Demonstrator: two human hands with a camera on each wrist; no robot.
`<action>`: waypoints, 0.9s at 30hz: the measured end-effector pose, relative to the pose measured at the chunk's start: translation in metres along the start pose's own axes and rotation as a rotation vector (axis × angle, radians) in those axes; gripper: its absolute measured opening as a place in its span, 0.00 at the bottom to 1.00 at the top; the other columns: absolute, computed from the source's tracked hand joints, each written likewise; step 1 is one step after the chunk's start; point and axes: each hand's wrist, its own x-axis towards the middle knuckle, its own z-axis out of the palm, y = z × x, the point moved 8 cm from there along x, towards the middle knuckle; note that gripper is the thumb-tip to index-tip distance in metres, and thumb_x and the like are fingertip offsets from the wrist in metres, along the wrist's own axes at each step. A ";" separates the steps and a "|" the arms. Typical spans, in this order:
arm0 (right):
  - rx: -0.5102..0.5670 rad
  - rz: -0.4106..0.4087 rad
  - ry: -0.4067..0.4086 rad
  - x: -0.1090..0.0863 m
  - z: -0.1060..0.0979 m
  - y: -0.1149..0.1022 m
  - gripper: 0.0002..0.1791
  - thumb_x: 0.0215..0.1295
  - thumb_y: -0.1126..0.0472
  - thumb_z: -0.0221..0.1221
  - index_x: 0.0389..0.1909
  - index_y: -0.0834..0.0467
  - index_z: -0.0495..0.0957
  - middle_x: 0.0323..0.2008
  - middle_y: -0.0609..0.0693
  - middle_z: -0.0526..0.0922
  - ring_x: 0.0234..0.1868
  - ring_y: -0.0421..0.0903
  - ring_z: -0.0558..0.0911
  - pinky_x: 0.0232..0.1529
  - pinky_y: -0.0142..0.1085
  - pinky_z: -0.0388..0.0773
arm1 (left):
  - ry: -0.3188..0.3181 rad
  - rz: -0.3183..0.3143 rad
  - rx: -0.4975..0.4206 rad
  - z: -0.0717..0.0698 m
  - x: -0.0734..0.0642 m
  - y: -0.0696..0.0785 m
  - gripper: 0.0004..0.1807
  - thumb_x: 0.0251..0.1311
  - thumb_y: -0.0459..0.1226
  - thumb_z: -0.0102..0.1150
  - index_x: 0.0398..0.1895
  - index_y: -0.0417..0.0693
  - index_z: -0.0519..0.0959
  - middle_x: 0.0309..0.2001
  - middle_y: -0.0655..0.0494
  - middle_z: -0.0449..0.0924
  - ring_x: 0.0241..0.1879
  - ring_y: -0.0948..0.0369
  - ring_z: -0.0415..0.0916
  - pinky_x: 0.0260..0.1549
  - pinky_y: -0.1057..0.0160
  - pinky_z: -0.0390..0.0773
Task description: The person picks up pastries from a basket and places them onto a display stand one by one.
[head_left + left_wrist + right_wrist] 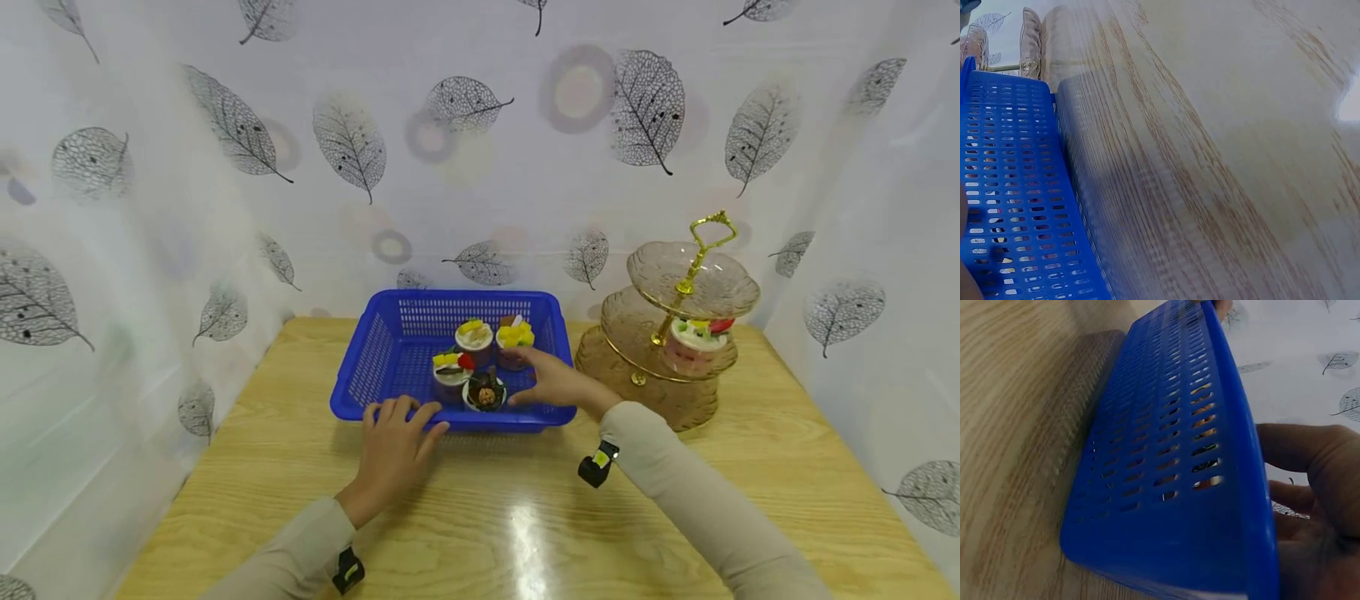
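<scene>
My left hand (393,446) holds the front rim of a blue plastic basket (348,387), fingers bent over the rim and thumb on the outer side. My right hand (558,383) reaches over the front right of the basket, thumb and fingers spread apart with nothing between them. Closest to its thumb is a dessert cup with a dark topping (486,392). Behind it stand a cup with yellow and red fruit (452,375), a cream-topped cup (474,337) and a cup with yellow pieces (515,335). In the right wrist view, the basket wall (1166,525) hides most of the cups.
Right of the basket stands a three-tier amber glass stand (645,337) with a gold handle (712,229). A pink dessert cup with fruit (693,348) sits on its middle tier. The wooden table (480,517) meets a leaf-patterned curtain (480,183) behind.
</scene>
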 end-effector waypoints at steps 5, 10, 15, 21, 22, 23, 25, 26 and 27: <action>-0.005 0.054 -0.142 0.015 0.016 0.009 0.45 0.48 0.60 0.66 0.65 0.60 0.52 0.63 0.55 0.60 0.64 0.53 0.58 0.60 0.47 0.57 | -0.004 -0.004 -0.005 0.000 0.000 0.000 0.19 0.60 0.56 0.43 0.45 0.60 0.77 0.37 0.55 0.73 0.42 0.55 0.67 0.46 0.45 0.57; -0.044 0.107 -0.204 0.025 0.029 0.017 0.41 0.49 0.63 0.65 0.64 0.57 0.55 0.60 0.53 0.63 0.61 0.52 0.63 0.57 0.44 0.62 | -0.002 0.001 0.001 0.000 0.000 0.000 0.19 0.60 0.56 0.43 0.45 0.60 0.77 0.36 0.55 0.73 0.42 0.55 0.67 0.46 0.46 0.57; -0.088 0.106 -0.196 0.032 0.038 0.021 0.38 0.49 0.66 0.64 0.62 0.55 0.58 0.57 0.54 0.66 0.56 0.49 0.68 0.54 0.42 0.66 | -0.006 -0.003 0.003 0.000 0.000 0.000 0.19 0.59 0.57 0.43 0.45 0.60 0.77 0.37 0.56 0.74 0.42 0.55 0.67 0.46 0.46 0.57; -0.134 0.055 -0.147 0.036 0.040 0.021 0.37 0.47 0.66 0.65 0.60 0.57 0.60 0.53 0.54 0.70 0.52 0.49 0.71 0.52 0.43 0.68 | 0.002 0.002 0.006 0.001 0.000 -0.001 0.19 0.59 0.57 0.43 0.45 0.60 0.76 0.36 0.56 0.73 0.42 0.55 0.67 0.46 0.46 0.57; -0.143 0.055 -0.141 0.036 0.040 0.021 0.37 0.47 0.66 0.65 0.59 0.57 0.61 0.52 0.54 0.70 0.52 0.49 0.71 0.51 0.43 0.68 | 0.003 0.003 0.006 0.001 0.000 -0.001 0.19 0.59 0.57 0.43 0.45 0.60 0.76 0.36 0.56 0.73 0.42 0.55 0.67 0.46 0.46 0.57; -0.150 0.054 -0.135 0.036 0.039 0.021 0.36 0.47 0.66 0.65 0.59 0.57 0.61 0.52 0.54 0.71 0.51 0.49 0.72 0.51 0.43 0.68 | 0.004 0.003 0.006 0.001 0.000 -0.001 0.19 0.59 0.57 0.44 0.45 0.60 0.76 0.36 0.56 0.73 0.42 0.55 0.67 0.46 0.46 0.57; -0.167 0.053 -0.123 0.037 0.038 0.020 0.36 0.46 0.65 0.66 0.58 0.57 0.62 0.51 0.53 0.72 0.51 0.48 0.72 0.51 0.43 0.68 | 0.006 0.004 0.006 0.001 0.000 -0.001 0.19 0.59 0.57 0.44 0.45 0.60 0.76 0.36 0.56 0.73 0.42 0.55 0.67 0.46 0.46 0.57; -0.179 0.054 -0.119 0.036 0.038 0.020 0.36 0.46 0.64 0.66 0.58 0.57 0.62 0.50 0.53 0.72 0.50 0.48 0.72 0.51 0.42 0.68 | 0.008 0.005 0.007 0.002 0.000 -0.001 0.19 0.59 0.57 0.44 0.45 0.60 0.76 0.36 0.56 0.73 0.41 0.55 0.67 0.46 0.46 0.57; -0.185 0.055 -0.114 0.036 0.037 0.020 0.36 0.46 0.63 0.67 0.58 0.57 0.63 0.50 0.53 0.72 0.50 0.48 0.72 0.51 0.42 0.68 | 0.008 0.006 0.007 0.001 0.000 -0.001 0.19 0.59 0.57 0.44 0.45 0.60 0.76 0.36 0.56 0.73 0.41 0.55 0.67 0.46 0.46 0.57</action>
